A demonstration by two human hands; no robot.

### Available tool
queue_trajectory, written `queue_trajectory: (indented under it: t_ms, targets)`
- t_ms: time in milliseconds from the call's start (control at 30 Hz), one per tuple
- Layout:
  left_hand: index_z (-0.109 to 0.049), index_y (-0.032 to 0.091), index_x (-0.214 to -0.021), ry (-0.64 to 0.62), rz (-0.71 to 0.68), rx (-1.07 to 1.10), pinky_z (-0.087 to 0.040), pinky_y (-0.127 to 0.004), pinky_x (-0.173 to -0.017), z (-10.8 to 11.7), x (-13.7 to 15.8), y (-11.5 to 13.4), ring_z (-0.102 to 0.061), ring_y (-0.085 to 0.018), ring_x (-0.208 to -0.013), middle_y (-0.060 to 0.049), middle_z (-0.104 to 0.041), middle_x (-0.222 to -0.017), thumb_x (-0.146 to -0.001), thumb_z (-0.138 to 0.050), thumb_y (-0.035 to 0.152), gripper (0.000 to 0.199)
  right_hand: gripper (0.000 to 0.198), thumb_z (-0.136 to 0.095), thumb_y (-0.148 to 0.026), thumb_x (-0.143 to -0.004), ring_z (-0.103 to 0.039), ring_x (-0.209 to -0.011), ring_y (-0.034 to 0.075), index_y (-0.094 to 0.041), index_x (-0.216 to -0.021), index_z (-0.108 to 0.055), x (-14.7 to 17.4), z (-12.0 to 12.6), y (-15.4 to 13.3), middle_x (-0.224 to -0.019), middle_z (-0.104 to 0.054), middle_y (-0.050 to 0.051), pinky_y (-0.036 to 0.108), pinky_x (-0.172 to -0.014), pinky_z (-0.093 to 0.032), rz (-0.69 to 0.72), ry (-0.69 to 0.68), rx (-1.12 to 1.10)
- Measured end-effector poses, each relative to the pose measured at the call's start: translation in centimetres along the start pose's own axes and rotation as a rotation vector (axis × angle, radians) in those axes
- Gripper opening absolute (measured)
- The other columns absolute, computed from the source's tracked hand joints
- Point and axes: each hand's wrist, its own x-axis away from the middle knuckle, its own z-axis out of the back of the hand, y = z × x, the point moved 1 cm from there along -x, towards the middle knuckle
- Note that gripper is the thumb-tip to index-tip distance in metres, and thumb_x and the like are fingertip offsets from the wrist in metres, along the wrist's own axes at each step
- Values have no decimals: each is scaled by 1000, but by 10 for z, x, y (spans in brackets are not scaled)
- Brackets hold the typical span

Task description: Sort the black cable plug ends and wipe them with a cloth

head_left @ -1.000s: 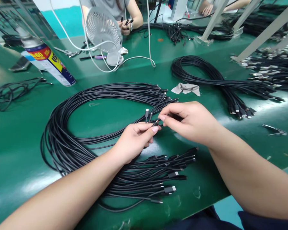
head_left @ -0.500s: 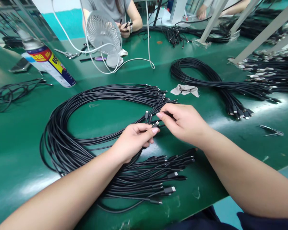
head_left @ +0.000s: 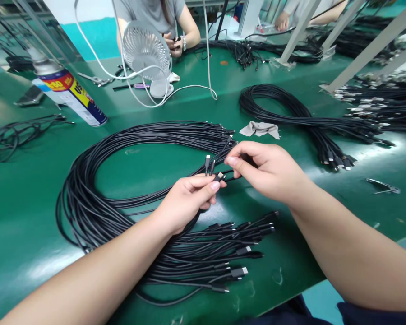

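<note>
My left hand (head_left: 192, 198) is closed round several black USB cables, thumb on top. One USB plug (head_left: 219, 177) with a bright metal tip pokes out past the thumb. Two more plugs stand up just behind these fingers, one with a pale tip (head_left: 207, 161). Close by on the right, my right hand (head_left: 257, 164) is pinched, thumb against forefinger; a dark patch shows inside its curl, but what it holds is hidden. A large looped bundle of black cables (head_left: 84, 198) lies under and around my left hand, its lower plug ends (head_left: 238, 272) fanned out to the right.
A second cable bundle (head_left: 277, 97) lies at the right beyond a grey cloth scrap (head_left: 260, 129). A spray can (head_left: 71, 95), a small white fan (head_left: 145, 47) and its white cord stand farther back. Metal tweezers (head_left: 383, 185) lie at right. Co-workers' hands (head_left: 176, 45) are across the table.
My right hand has shifted slightly right, its fingers a little farther from the plugs in my left hand. My left hand stays almost in place, still holding the cables.
</note>
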Motion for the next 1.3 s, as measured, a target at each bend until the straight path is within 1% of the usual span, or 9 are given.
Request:
queue_trajectory:
  t_ms: [133, 200, 300, 367, 533, 700, 933, 1100, 1300]
  targets:
    - [-76, 16, -89, -33, -74, 28, -31, -17, -46, 1, 0, 1, -46, -4, -58, -3, -54, -85, -78, -71, 37, 24, 19, -59, -26, -86, -49, -50, 9, -18, -69, -60, 3, 0, -5, -57, -57, -3, 23, -46, -36, 18, 43, 22]
    - [-76, 17, -87, -54, -104, 29, -31, -17, -45, 2, 0, 1, -46, -4, -57, -4, -54, -89, -78, -72, 36, 22, 5, -62, -20, -82, -54, -60, 11, -18, -82, -67, 5, 0, -6, -82, -65, 3, 23, -48, -39, 87, 127, 36]
    - [-76, 17, -85, -83, -151, 18, -33, -18, -45, 3, 2, 3, -46, -4, -57, -4, -55, -91, -79, -70, 35, 20, 34, -61, -15, -82, -59, -80, 14, -20, -115, -65, 7, 0, -9, -121, -58, 10, 24, -52, -44, 176, 158, 13]
    - [-75, 16, -85, -92, -166, 8, -34, -18, -45, 3, 3, 4, -46, -4, -57, -4, -55, -88, -80, -70, 36, 21, 31, -59, -16, -85, -60, -85, 15, -19, -115, -64, 8, 0, -11, -114, -62, 10, 25, -57, -47, 204, 118, -24]
    - [-69, 13, -80, -119, -166, 16, -31, -19, -45, 1, 3, 6, -44, -6, -54, -1, -52, -71, -82, -66, 40, 27, 11, -59, -16, -88, -62, -79, 12, -17, -91, -69, 7, -1, -15, -85, -67, 4, 24, -66, -50, 250, 9, -103]
    - [-63, 13, -77, -150, -94, 59, -27, -19, -44, -4, 4, 7, -37, -5, -49, 2, -49, -62, -83, -63, 46, 34, 10, -60, -11, -86, -62, -75, 12, -17, -86, -69, 6, -4, -15, -80, -67, 2, 24, -66, -50, 262, 22, -89]
    - [-62, 12, -76, -195, -13, 176, -26, -18, -45, -6, 4, 7, -44, -7, -54, 0, -50, -65, -84, -61, 48, 37, 14, -57, -12, -86, -60, -68, 12, -19, -77, -64, 6, -7, -17, -71, -64, 1, 25, -60, -48, 241, 59, -1]
    - [-61, 11, -75, -192, 46, 269, -24, -19, -45, -6, 4, 8, -42, -7, -49, 0, -50, -58, -83, -64, 46, 36, 14, -57, -10, -84, -58, -68, 12, -19, -75, -62, 7, -5, -17, -74, -64, 1, 26, -59, -46, 229, 161, 71]
    - [-61, 10, -70, -170, 70, 338, -23, -19, -45, -6, 4, 10, -46, -7, -52, -3, -53, -71, -77, -70, 43, 35, 10, -59, -13, -85, -56, -67, 12, -19, -78, -63, 7, -3, -14, -76, -62, 1, 25, -56, -43, 163, 168, 23]
